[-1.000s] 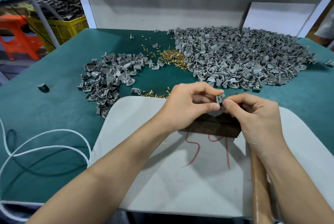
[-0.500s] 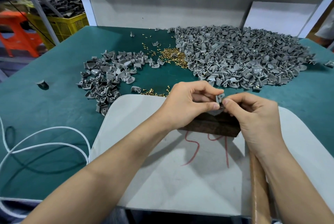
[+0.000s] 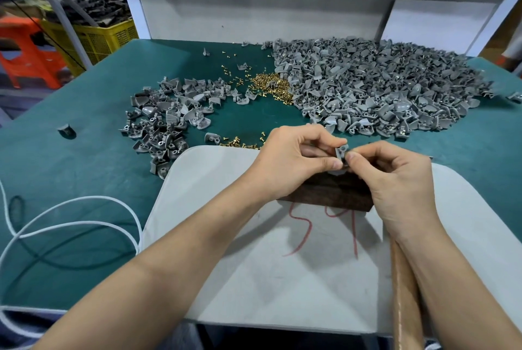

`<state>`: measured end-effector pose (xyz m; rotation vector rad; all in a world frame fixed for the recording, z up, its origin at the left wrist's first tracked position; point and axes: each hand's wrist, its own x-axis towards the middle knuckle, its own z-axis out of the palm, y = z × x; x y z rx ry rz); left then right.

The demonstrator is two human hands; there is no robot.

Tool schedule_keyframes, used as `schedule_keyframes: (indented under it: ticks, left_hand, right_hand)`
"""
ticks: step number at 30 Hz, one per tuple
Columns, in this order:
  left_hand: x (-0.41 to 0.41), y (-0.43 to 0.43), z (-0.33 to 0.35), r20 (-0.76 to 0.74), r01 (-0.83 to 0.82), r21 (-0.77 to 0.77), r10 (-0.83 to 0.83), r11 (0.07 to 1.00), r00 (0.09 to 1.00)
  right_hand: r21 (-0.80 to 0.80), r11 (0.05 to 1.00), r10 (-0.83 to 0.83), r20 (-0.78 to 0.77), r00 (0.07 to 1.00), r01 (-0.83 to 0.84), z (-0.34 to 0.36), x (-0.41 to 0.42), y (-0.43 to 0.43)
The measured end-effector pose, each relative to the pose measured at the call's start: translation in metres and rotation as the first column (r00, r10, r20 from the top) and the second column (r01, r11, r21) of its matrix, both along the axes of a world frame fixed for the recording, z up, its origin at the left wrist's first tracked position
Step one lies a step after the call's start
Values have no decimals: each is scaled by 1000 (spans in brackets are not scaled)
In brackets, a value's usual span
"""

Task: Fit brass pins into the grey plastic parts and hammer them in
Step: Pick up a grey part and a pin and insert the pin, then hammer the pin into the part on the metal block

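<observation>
My left hand (image 3: 293,163) pinches a small grey plastic part (image 3: 342,152) between thumb and forefinger, just above a dark wooden block (image 3: 327,194). My right hand (image 3: 395,180) has its fingertips curled against the same part from the right; any brass pin there is hidden. A big heap of grey parts (image 3: 381,87) fills the far right of the table, a smaller heap (image 3: 166,118) lies to the left. Brass pins (image 3: 268,85) are piled between the heaps, and a few more pins (image 3: 240,143) lie near my left hand. A wooden hammer handle (image 3: 404,293) runs under my right forearm.
The block sits on a pale board (image 3: 226,236) with red marks, laid on the green table mat (image 3: 70,180). A white cord (image 3: 70,225) loops at the left. One stray grey part (image 3: 67,130) lies alone at the left. A yellow crate (image 3: 93,36) stands beyond the table.
Both hands have stayed over the block with the part between them; only the fingertips have shifted slightly. The view has moved a little.
</observation>
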<state>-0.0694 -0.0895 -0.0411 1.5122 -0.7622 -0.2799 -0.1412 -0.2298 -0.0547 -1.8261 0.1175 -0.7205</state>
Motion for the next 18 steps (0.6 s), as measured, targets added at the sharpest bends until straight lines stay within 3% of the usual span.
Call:
schedule_keyframes:
  ticks: [5,9,11,13,15,18]
  left_hand:
    - [-1,-1,-1,-3,-8,-15,8,1000,1000]
    - [-1,-2,-2,-4,-38,-45,38,998,999]
    - [-1,-1,-1,-28,-43,-66,41,997,999]
    - [-1,0,-1,-39,-41,-76,39,996,999]
    - [-2,0,-1,-35,-38,-75,36,996,999]
    - [-2,1,-1,-35,-23,-71,21,997,999]
  right_hand:
    - [-14,1000,5,27,1000,-4,0,0,1]
    - [143,989,28,62,998,-37,3,-1,0]
    - [130,987,-104,60,993,96,4,0,-4]
    - [4,934,-356,-17,934,357,3,0,-13]
    - [-245,815,-567,-158,808,524,-3,1,-28]
    - [-542,734,-656,-413,632,408,-12,0,-40]
